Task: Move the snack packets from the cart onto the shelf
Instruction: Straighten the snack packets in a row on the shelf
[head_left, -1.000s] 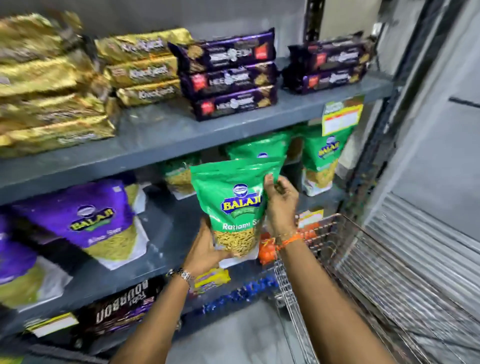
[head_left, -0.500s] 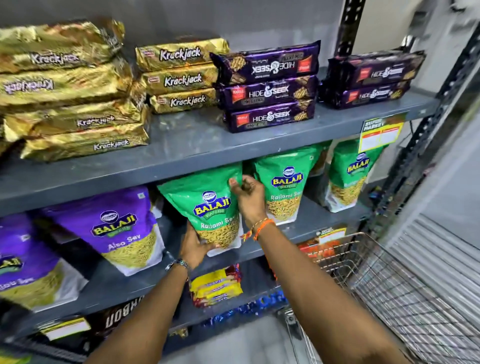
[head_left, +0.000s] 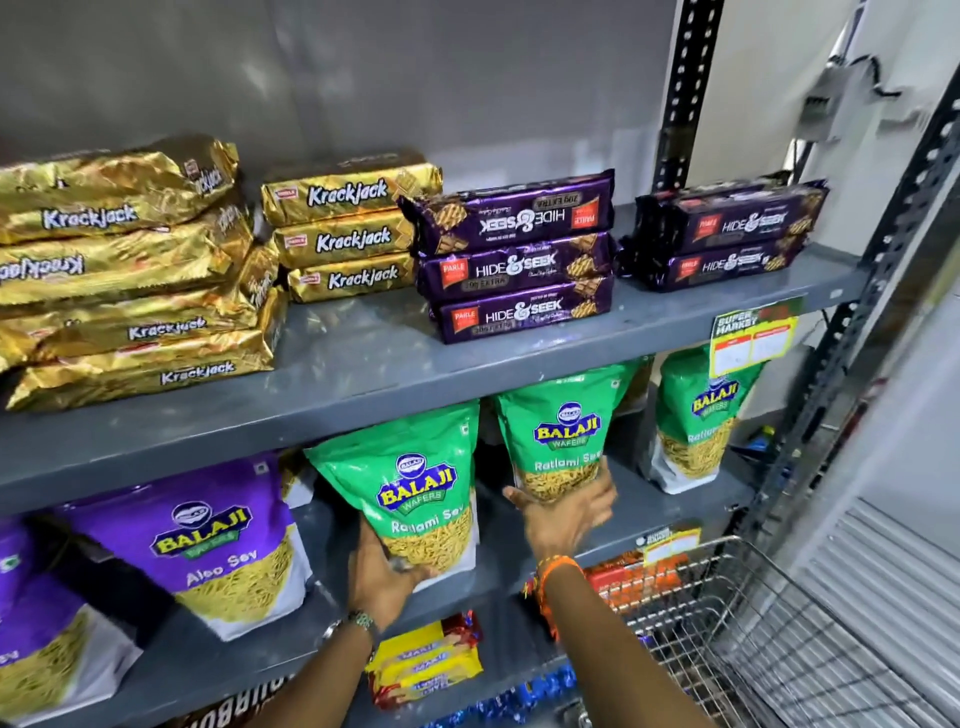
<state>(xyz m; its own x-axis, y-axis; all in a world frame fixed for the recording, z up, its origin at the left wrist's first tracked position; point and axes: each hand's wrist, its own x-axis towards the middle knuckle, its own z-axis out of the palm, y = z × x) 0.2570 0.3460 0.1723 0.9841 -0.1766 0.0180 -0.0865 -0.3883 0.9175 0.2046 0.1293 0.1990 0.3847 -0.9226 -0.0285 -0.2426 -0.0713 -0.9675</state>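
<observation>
On shelf (head_left: 519, 384), three green packets (head_left: 415, 499), two hands (head_left: 384, 577)

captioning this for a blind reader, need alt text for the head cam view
A person's left hand steadies a green Balaji packet on the middle shelf, while the open right hand is beside a second green packet. Biscuit packs fill the shelf above; a wire cart stands lower right.

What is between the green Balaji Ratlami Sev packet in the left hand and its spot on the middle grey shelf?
Nothing visible. The green Balaji Ratlami Sev packet already sits on the middle grey shelf, the left hand at its bottom corner. The right hand is open beside it, in front of the neighbouring green packet.
</observation>
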